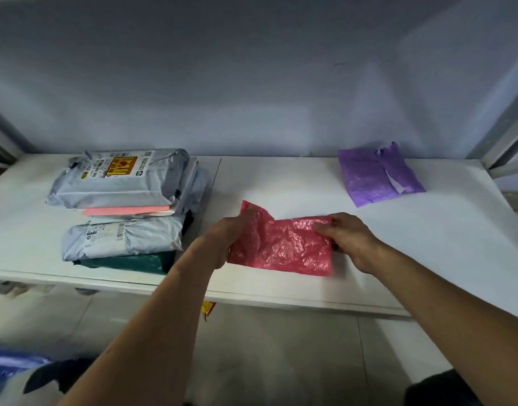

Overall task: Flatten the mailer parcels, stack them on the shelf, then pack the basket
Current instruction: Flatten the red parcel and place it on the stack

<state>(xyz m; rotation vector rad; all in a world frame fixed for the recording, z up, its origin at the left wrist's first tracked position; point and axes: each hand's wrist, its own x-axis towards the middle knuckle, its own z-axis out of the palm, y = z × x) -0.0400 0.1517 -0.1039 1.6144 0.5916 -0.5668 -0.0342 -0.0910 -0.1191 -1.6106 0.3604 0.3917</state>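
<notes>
Flattening in progress: left hand (pixel 231 240) and right hand (pixel 351 241) each grip an end of the red mailer (pixel 284 249), apparently resting on the shelf (pixel 281 177). Parcel stack (pixel 125 197) built; purple mailer (pixel 375 174) unstacked; basket packing pending

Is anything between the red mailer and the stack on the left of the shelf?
Nothing visible. The left hand and right hand grip the red mailer by its ends; only bare shelf lies between it and the stack. The purple mailer sits at the right rear, off that path.
</notes>
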